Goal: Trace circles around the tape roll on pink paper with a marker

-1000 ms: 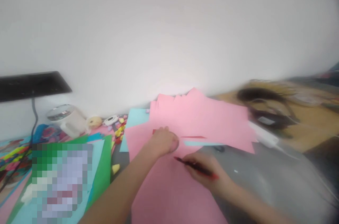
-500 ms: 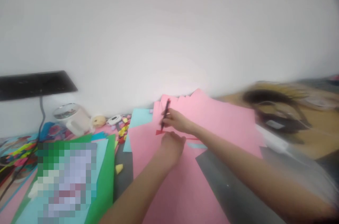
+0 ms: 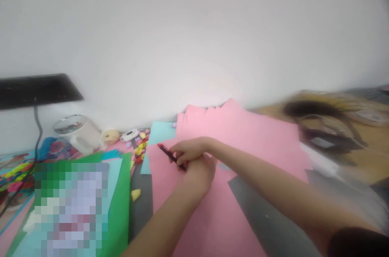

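My right hand [image 3: 189, 150] is closed around a slim black pen [image 3: 167, 152] with a red end. The pen slants, its red end up and to the left, its other end down by the back of my left hand [image 3: 200, 178]. My left hand rests on a large pink paper sheet [image 3: 212, 224], and my right hand crosses over it. The left fingers are hidden behind the right hand and wrist. A bit of light blue [image 3: 224, 166] shows on the pink paper just right of my hands.
More pink sheets [image 3: 258, 127] lie behind, against the wall. At left are green paper [image 3: 120, 208], a white mug [image 3: 86, 135], colourful small pieces [image 3: 140, 149] and a black panel with a cable [image 3: 39, 91]. A dark headband-like object [image 3: 316, 111] is blurred at right.
My right hand has moved down over my left hand, and the pen has tipped from nearly upright to leaning left. The red piece and red line on the paper are now covered.
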Demonstrator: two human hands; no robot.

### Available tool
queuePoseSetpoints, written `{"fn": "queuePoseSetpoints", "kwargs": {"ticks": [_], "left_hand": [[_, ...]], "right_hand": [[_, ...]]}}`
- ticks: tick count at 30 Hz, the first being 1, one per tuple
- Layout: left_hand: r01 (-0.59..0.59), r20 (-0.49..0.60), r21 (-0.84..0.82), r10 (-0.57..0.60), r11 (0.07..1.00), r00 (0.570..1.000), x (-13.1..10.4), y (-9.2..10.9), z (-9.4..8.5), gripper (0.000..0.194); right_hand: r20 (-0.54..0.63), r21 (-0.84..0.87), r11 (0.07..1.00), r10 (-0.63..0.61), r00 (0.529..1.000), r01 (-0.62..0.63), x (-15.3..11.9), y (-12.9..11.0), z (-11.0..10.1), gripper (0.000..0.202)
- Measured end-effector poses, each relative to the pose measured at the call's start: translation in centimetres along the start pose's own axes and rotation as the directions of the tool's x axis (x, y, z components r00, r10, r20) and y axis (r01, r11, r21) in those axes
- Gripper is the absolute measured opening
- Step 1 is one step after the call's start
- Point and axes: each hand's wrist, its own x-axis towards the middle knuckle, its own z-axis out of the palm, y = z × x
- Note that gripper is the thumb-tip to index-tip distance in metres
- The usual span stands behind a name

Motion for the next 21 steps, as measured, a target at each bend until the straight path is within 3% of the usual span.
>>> {"fn": "queuePoseSetpoints", "kwargs": {"ticks": [3,7,12,17,21], "left_hand": [[0.008,0.02,0.043,-0.009,0.999,1.0,0.5,0.2,0.2,0.062],[-0.042,-0.019,0.044,0.043,0.998,0.999,0.8,0.1,0.4,0.078],[-0.158,-0.142,0.037,0.162,0.987,0.977,0.1,-0.2,0.5,0.059],[-0.201,-0.148,-0.012,0.197,0.979,0.969,-0.1,-0.4,0.8,0.048],[-0.237,-0.179,-0.075,0.221,0.969,0.959,0.4,-1.0,1.3,0.035]], "right_hand": [[-0.034,-0.017,0.999,0.029,0.999,-0.03,0.4,-0.2,0.0,0.015],[-0.12,-0.006,0.997,0.072,0.99,-0.073,0.4,-0.2,-0.6,0.014],[-0.313,0.033,0.989,0.148,0.938,-0.145,0.1,1.4,-1.9,0.014],[-0.568,0.115,0.976,0.219,0.793,-0.187,-2.0,3.8,-2.2,0.017],[-0.73,0.232,0.967,0.247,0.638,-0.109,-6.1,4.9,-1.0,0.013]]}}
